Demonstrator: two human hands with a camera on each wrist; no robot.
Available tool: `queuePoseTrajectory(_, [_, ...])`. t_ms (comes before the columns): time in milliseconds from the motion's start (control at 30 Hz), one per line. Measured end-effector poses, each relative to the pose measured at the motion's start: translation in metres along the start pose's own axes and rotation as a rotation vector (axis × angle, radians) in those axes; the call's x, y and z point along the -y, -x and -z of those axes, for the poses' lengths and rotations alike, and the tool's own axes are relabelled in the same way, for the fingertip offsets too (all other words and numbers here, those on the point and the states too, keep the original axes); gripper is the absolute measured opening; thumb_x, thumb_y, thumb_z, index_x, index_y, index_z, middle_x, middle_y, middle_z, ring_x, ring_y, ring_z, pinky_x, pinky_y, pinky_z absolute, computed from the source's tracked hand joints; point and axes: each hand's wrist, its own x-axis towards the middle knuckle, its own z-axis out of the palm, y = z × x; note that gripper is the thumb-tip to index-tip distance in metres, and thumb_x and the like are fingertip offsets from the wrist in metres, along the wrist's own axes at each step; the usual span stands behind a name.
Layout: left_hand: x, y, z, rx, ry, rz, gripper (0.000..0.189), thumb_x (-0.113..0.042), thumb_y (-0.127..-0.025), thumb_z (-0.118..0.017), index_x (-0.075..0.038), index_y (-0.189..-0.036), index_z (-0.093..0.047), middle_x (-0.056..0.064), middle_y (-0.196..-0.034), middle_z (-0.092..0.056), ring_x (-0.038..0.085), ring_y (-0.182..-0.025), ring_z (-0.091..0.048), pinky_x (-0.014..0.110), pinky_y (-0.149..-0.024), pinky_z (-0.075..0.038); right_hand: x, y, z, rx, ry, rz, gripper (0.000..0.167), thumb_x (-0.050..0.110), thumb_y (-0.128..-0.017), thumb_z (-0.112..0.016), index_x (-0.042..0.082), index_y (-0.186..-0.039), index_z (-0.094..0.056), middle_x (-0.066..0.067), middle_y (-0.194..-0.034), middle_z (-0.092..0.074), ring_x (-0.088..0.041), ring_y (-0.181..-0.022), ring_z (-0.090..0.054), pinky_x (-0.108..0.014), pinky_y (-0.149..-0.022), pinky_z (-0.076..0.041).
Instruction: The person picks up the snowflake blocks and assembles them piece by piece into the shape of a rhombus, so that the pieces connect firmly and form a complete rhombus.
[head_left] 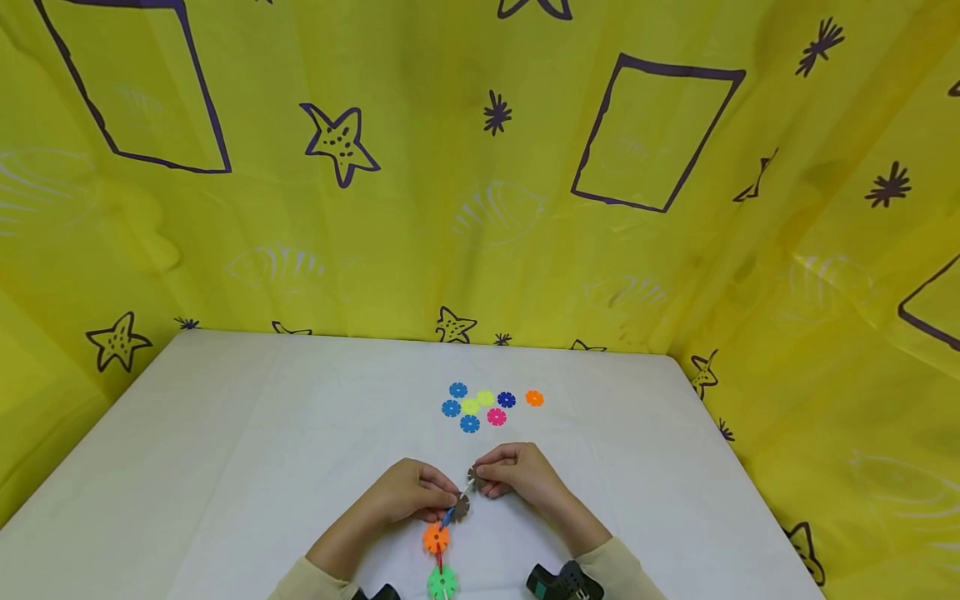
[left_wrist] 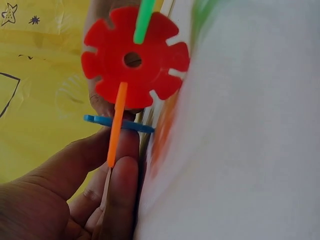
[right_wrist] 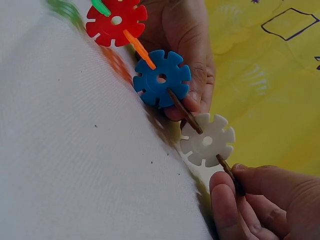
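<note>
Notched plastic discs, slotted edge to edge, form a chain on the white table. From the near end come a green disc (head_left: 438, 581), a red disc (left_wrist: 165, 55), an orange disc (head_left: 431, 540), a blue disc (right_wrist: 150, 91), a brown disc (head_left: 463, 510) and a white disc (right_wrist: 220, 131). A second brown disc (right_wrist: 236, 184) joins the white one at the far end. My right hand (head_left: 519, 475) pinches that end disc between thumb and fingers. My left hand (head_left: 412, 493) grips the chain around the blue and first brown discs, its fingers partly hidden behind them.
Beyond the hands lies a loose group of flat discs: several blue discs (head_left: 469, 424), yellow discs (head_left: 486, 399), a pink disc (head_left: 497, 417) and an orange disc (head_left: 535, 398). A patterned yellow curtain (head_left: 420, 250) borders the table's back and sides.
</note>
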Motion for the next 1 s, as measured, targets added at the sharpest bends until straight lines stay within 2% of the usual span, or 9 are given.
queuePoseTrajectory(267, [-0.0007,0.0001,-0.0049,-0.058,0.011,0.011,0.016,-0.006,-0.083,-0.076,0.005,-0.095,-0.074,0.008,-0.077,-0.073,0.005,-0.057,-0.062,0.024,-0.058,-0.059,-0.0028,0.0004,-0.0007,-0.006,-0.014,0.004,0.025,0.008,-0.089,-0.072,-0.011,-0.104,-0.069,-0.011,-0.082,-0.074,-0.009,-0.06,-0.065,-0.023,-0.061,-0.059])
queuePoseTrajectory(567, [-0.0004,0.0012,-0.0074,-0.107,0.049,0.029,0.015,-0.004,-0.081,-0.077,0.005,-0.092,-0.075,0.008,-0.077,-0.074,0.005,-0.055,-0.06,0.022,-0.057,-0.057,-0.0021,0.0013,-0.0028,0.002,-0.034,-0.003,0.024,0.007,-0.09,-0.07,-0.012,-0.104,-0.069,-0.013,-0.087,-0.074,-0.008,-0.062,-0.066,-0.023,-0.063,-0.059])
queuePoseTrajectory(1000, [0.0002,0.0006,-0.0067,-0.115,0.033,0.027,0.014,-0.005,-0.082,-0.077,0.004,-0.093,-0.075,0.006,-0.076,-0.073,0.005,-0.054,-0.06,0.022,-0.056,-0.057,-0.001,0.0015,-0.0065,-0.028,-0.047,-0.006,0.024,0.007,-0.09,-0.07,-0.012,-0.104,-0.068,-0.013,-0.085,-0.074,-0.009,-0.062,-0.067,-0.024,-0.063,-0.06])
